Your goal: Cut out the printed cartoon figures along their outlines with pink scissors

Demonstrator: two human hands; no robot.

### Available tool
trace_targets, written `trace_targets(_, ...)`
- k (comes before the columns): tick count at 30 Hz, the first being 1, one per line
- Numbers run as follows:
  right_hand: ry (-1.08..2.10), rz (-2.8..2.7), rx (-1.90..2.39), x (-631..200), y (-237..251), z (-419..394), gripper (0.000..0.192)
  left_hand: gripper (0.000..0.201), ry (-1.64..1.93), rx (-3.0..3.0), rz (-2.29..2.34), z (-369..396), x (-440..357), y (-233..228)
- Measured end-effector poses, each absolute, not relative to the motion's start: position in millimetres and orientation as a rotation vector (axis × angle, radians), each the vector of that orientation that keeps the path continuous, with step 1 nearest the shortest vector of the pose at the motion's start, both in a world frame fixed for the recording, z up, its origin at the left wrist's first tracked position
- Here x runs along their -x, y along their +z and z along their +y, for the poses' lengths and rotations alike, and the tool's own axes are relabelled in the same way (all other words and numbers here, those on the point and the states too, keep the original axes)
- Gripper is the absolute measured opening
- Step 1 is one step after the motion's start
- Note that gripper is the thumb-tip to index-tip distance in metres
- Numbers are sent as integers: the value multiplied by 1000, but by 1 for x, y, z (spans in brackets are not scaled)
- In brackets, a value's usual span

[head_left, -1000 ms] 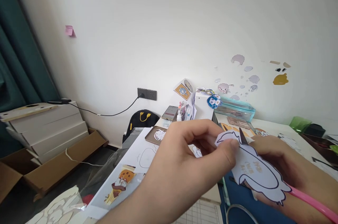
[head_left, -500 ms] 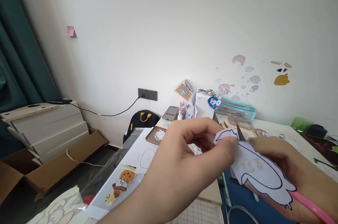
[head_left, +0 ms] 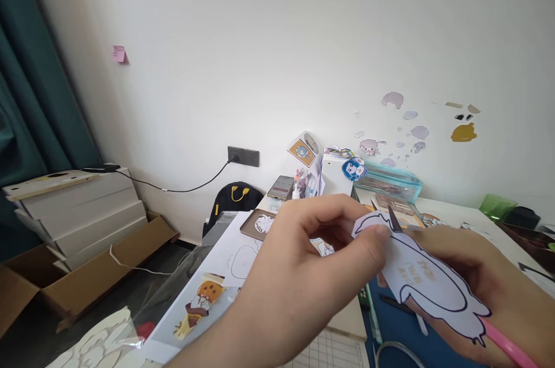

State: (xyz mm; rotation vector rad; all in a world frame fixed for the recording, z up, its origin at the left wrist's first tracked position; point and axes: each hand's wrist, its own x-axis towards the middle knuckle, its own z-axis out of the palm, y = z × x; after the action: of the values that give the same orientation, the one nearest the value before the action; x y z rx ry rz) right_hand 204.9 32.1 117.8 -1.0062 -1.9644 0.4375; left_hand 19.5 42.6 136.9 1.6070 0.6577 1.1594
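My left hand pinches the upper end of a white paper cutout between thumb and fingers. The cutout bears a dark outline of a cartoon figure and faint tan writing. Behind it, my right hand is closed round a pair of scissors. The two dark blade tips stand apart, pointing up, by the paper's upper edge. A pink strip shows below the cutout at my right hand; whether it belongs to the scissors I cannot tell. The cutout hides most of my right fingers.
Across the desk lie a brown tray with a cutout, a sheet with printed cartoons, a phone and a teal clear pencil case. A cardboard box stands on the floor at left. Paper scraps lie lower left.
The view has shifted very slightly. Both hands keep their hold, and the cutout and scissors have barely moved; the blade tips look about as far apart.
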Motion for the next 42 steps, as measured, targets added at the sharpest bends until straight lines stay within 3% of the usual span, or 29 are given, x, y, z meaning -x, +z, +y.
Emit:
trace_targets(19,400,-1972,1047,-195,127,33,18,20,1145,-1599,624,41,-19,134)
trace_targets(25,539,-2029,1006,-200,132,31,17,19,1151,-1613,613,41,-16,133)
trace_targets(32,421,-2120,927,-207,128,32,16,20,1162,-1638,634,43,-19,135)
trace_targets(42,571,-2072,1009,-206,127,30,20,20,1165,-1612,591,44,-18,132)
